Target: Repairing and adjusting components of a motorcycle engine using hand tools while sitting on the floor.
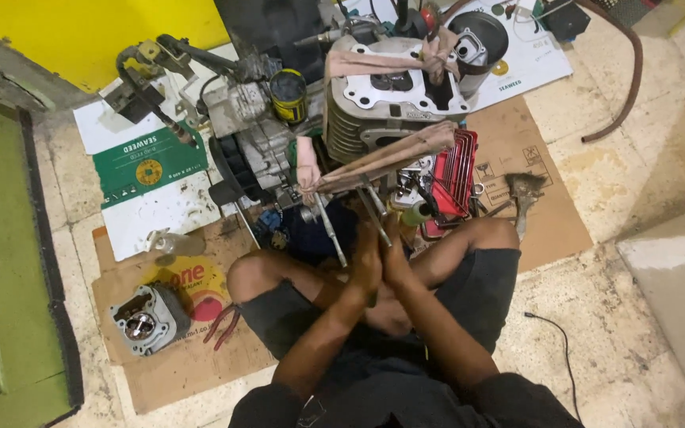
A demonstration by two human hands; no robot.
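Floor (644, 333): pale tile, worn. Person seated cross-legged on it, knees out to both sides.

Flattened cardboard sheets (533, 158) under the work, plus printed green/white carton (146, 162) upper left.

Engine block w/ finned cylinder (374, 111) directly ahead of the knees, strips of pinkish rag tied round it. Long studs (331, 230) run out of its base toward the person.

Spare cylinder head (148, 317) w/ piston crown showing, on cardboard left of the left knee. Red pliers (223, 323) just beside it.

Red hex-key holder (453, 170) right of the block. Small brush (523, 190) further right. Yellow/black tin (288, 93) on top, left of the cylinder.

Left hand (365, 265) and right hand (395, 254): pressed together palm to palm, fingers closed round a thin metal rod (376, 212). Rod sits between the palms, above the lap, tip reaching to the block's underside.

Rod axis: long axis runs roughly away from the person, slightly leftward at the far end; far tip points at the block, near end hidden in the hands. Can't tell whether it's threaded into anything.

Risks (judgement): rod could slip between the palms, since grip is friction only and likely oily. Block rests on clutter w/ rags as ties; side load from the rod could tip it. Loose small parts near the shins could get kicked.
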